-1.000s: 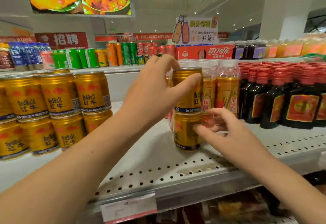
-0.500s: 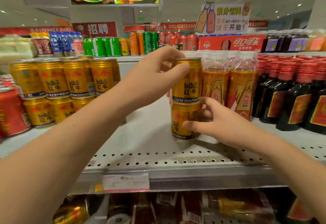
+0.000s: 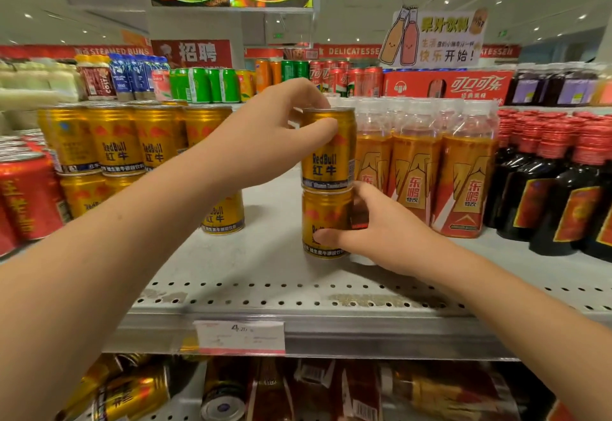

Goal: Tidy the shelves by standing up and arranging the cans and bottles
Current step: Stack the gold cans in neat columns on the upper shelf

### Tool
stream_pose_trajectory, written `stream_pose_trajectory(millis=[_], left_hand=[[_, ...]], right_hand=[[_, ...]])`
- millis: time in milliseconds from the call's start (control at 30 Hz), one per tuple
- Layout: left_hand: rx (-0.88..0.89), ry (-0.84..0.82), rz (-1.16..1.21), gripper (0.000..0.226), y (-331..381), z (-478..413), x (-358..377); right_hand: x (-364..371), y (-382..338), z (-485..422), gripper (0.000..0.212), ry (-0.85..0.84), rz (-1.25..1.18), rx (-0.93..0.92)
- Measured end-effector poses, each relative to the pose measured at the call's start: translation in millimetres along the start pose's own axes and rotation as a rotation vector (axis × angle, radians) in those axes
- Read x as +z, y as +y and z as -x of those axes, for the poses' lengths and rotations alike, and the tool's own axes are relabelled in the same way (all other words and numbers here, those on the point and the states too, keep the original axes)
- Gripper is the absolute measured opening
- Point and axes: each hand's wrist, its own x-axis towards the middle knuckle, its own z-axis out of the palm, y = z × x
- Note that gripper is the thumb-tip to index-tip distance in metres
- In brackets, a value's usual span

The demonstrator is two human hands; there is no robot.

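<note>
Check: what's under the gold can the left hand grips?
A second gold can stands upright on the shelf directly beneath the top can, gripped by the right hand. Its back and right side are covered.

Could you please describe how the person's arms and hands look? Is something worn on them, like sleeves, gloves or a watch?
Both are bare. The left hand and right hand wear no gloves, and no ring shows. The left forearm and right forearm show no sleeve, watch or bracelet as far as the picture reaches.
</note>
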Motion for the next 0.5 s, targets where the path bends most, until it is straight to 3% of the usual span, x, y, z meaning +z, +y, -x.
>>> stream_pose_trajectory(millis=[167, 333, 500], left_hand=[[0.082, 0.120, -0.215, 0.030, -11.4, 2.2, -11.3], [0.099, 0.125, -0.334, 0.031, -34.7, 1.0, -28.0], [0.126, 0.121, -0.409, 0.039, -56.7, -6.9, -38.3]], right_hand=[[19.1, -4.3, -18.9, 0.075, 0.039, -0.028, 0.004], [46.1, -19.4, -43.7, 0.063, 0.025, -0.016, -0.033], [58.0, -22.2, -57.7, 0.064, 0.031, 0.003, -0.044]])
